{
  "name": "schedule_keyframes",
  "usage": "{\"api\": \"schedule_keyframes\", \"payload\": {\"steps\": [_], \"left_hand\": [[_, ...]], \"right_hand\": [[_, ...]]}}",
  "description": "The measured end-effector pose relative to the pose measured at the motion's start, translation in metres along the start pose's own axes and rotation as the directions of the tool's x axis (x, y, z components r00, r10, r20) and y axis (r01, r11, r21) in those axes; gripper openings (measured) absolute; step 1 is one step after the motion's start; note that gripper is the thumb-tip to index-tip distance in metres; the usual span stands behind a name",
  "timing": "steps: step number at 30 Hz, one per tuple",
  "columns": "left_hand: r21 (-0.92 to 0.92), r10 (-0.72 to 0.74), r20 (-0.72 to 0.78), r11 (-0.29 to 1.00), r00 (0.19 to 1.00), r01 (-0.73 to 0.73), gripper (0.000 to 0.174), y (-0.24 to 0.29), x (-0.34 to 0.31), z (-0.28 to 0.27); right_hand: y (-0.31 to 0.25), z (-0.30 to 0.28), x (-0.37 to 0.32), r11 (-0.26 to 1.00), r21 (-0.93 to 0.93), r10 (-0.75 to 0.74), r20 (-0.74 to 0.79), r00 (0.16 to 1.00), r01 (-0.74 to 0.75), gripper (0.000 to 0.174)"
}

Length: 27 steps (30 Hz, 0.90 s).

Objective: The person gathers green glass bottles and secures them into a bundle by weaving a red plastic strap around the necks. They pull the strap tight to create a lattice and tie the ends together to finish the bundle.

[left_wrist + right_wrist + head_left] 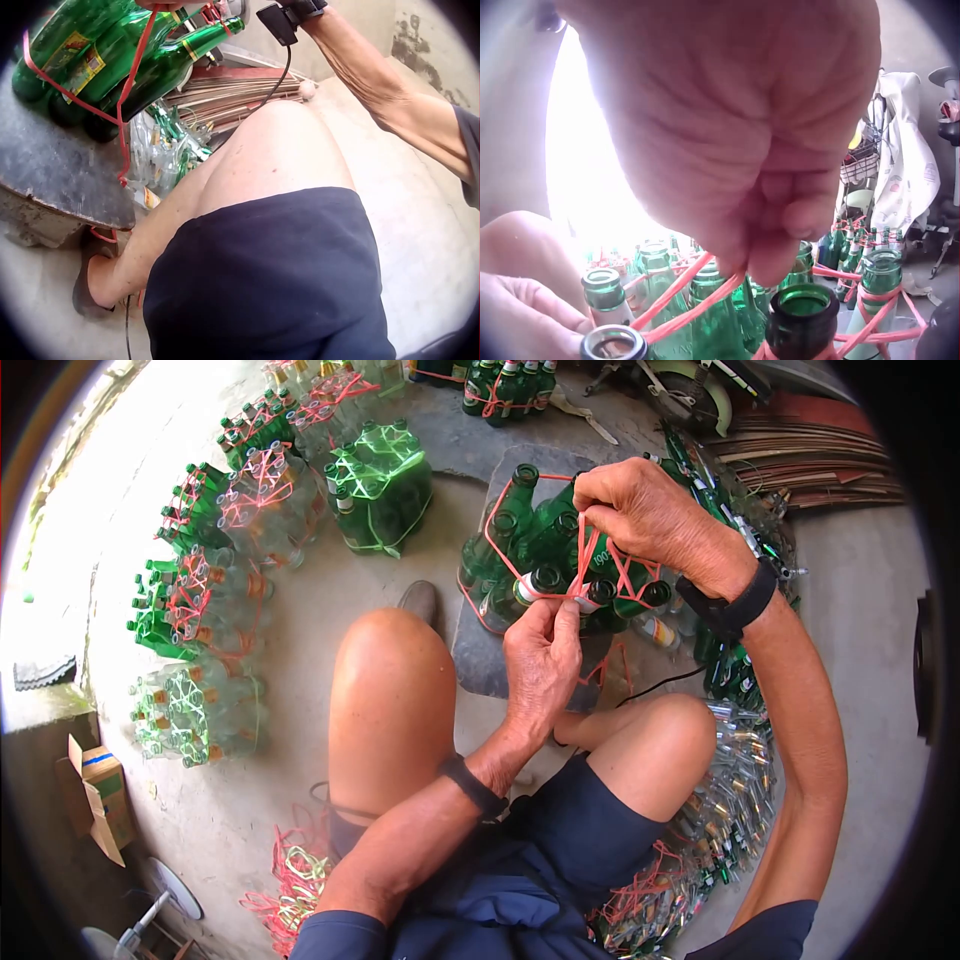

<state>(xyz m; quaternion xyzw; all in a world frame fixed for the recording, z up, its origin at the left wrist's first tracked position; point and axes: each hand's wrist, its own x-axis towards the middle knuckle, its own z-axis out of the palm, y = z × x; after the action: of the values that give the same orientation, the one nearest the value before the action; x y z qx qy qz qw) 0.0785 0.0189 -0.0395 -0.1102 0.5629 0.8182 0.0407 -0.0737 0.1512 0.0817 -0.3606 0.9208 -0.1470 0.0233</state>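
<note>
A group of green glass bottles (522,510) stands upright on a dark slab (478,668), with red plastic string (491,538) running round and between the necks. My right hand (650,510) grips strands of that string above the bottles. Those strands (676,296) slant down tautly from its curled fingers in the right wrist view. At the near side of the group, my left hand (541,657) pinches the string between thumb and forefinger, right beside a bottle neck. The left wrist view shows labelled bottles (161,75) with string crossing them; the left hand's fingertips are hidden there.
Tied bundles of bottles (270,505) line the left side, and one wrapped in green string (380,490) stands nearer. Loose bottles (735,780) are heaped at the right. Scraps of string (295,880) lie by the left leg. Stacked brown sheets (815,455) lie at the back right.
</note>
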Motion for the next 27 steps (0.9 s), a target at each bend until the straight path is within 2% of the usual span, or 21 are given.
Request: {"api": "schedule_keyframes", "payload": {"steps": [1,3,10,13,15,19,21,22,24,25,27], "left_hand": [[-0.001,0.001,0.001,1.0,1.0,-0.001,0.024,-0.001,0.0,0.002],[-0.027,0.04,-0.043,0.999,0.998,-0.041,0.025,-0.002,0.001,0.005],[-0.029,0.042,-0.06,0.999,0.997,-0.044,0.024,-0.001,0.0,0.007],[-0.022,0.053,-0.048,0.998,0.997,-0.054,0.025,0.0,-0.001,0.006],[-0.009,0.042,-0.057,0.999,0.997,-0.042,0.025,0.0,-0.001,0.006],[-0.039,0.022,-0.064,0.999,0.998,-0.024,0.025,0.001,-0.001,0.008],[-0.025,0.05,-0.075,0.998,0.996,-0.052,0.024,0.002,-0.002,0.008],[-0.025,0.05,-0.075,0.998,0.996,-0.052,0.024,0.003,-0.002,0.008],[-0.004,0.032,-0.083,0.999,0.996,-0.032,0.023,0.003,-0.003,0.008],[-0.004,0.032,-0.084,0.999,0.996,-0.033,0.023,0.001,-0.002,0.007],[0.013,0.03,-0.087,1.0,0.996,-0.029,0.023,-0.001,-0.001,0.005]], "right_hand": [[0.004,0.002,0.0,1.0,-0.001,0.001,0.0,1.0,-0.001,0.009],[0.009,0.004,0.002,0.974,-0.167,-0.157,-0.019,0.987,0.152,0.007],[0.0,0.005,0.007,0.948,-0.268,-0.183,-0.022,0.983,0.17,0.004],[0.002,0.01,0.012,0.949,-0.264,-0.186,-0.016,0.982,0.175,0.005],[0.003,0.013,0.016,0.965,-0.182,-0.195,-0.025,0.98,0.188,0.008],[0.01,0.015,0.028,0.95,-0.214,-0.232,0.002,0.973,0.227,0.009],[0.016,0.014,0.035,0.969,-0.13,-0.198,0.109,0.974,0.211,0.01],[0.015,0.013,0.037,0.969,-0.13,-0.198,0.109,0.974,0.211,0.01],[0.013,0.011,0.041,0.991,-0.058,-0.108,0.176,0.978,0.12,0.016],[0.016,0.012,0.043,0.991,-0.058,-0.109,0.176,0.978,0.121,0.016],[0.016,0.012,0.048,1.0,0.023,-0.019,0.242,0.97,0.014,0.013]]}}
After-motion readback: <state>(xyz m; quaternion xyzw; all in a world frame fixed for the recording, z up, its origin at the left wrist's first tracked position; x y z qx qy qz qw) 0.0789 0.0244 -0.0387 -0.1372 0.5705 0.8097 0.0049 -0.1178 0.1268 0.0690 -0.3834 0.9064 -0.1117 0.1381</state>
